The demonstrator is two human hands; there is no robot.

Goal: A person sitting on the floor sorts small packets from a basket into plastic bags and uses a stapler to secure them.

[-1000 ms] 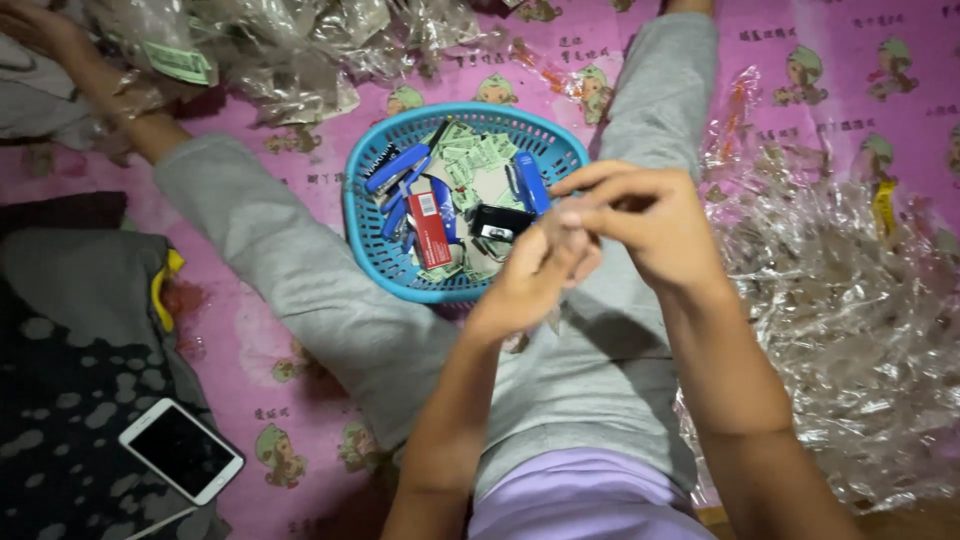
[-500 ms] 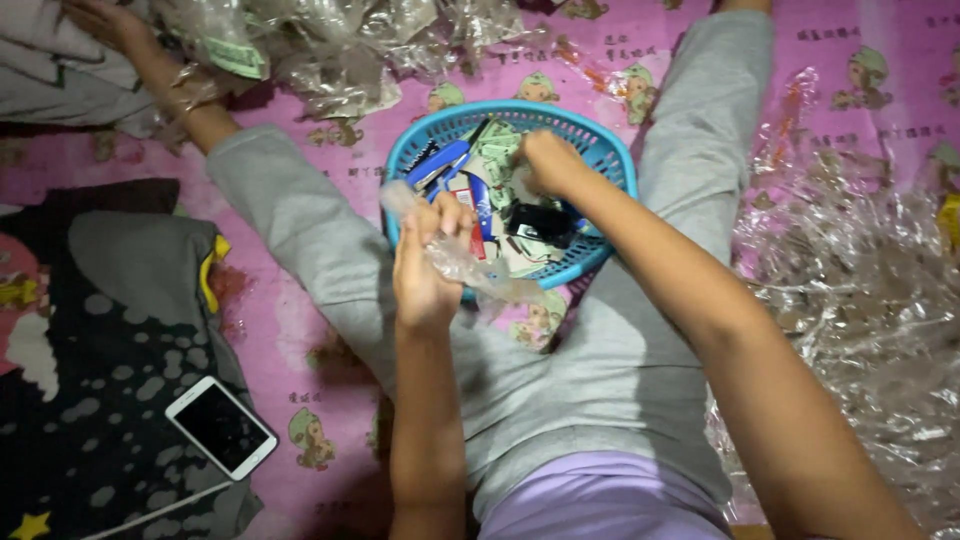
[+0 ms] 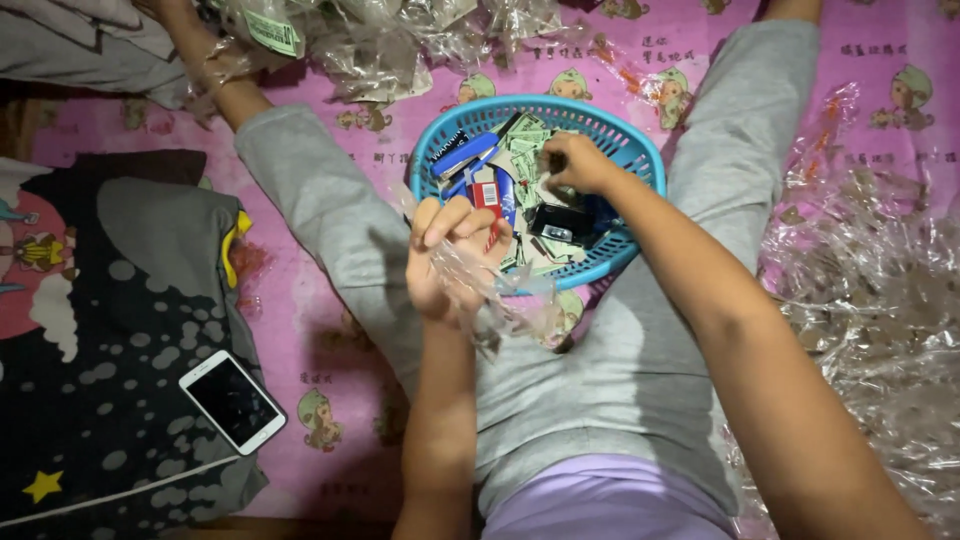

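I sit with legs in grey trousers spread on a pink printed mat. Between my knees stands a round blue plastic basket [image 3: 640, 150] filled with small blue, red and black boxes and folded paper slips. My left hand [image 3: 450, 255] is raised in front of the basket's near rim, closed on a crumpled clear plastic bag [image 3: 500, 300] that hangs below it. My right hand [image 3: 575, 163] reaches into the basket with its fingers curled down among the paper slips; what it grips is hidden.
A heap of clear plastic bags [image 3: 870, 330] lies at my right. More bags [image 3: 370, 40] lie beyond the basket, where another person's arm [image 3: 215, 70] rests. A white smartphone [image 3: 232, 402] lies on a dark patterned cloth [image 3: 110, 330] at left.
Both hands were together over my lap a second ago. The right hand has gone forward into the basket, while the left stays raised with the plastic bag.
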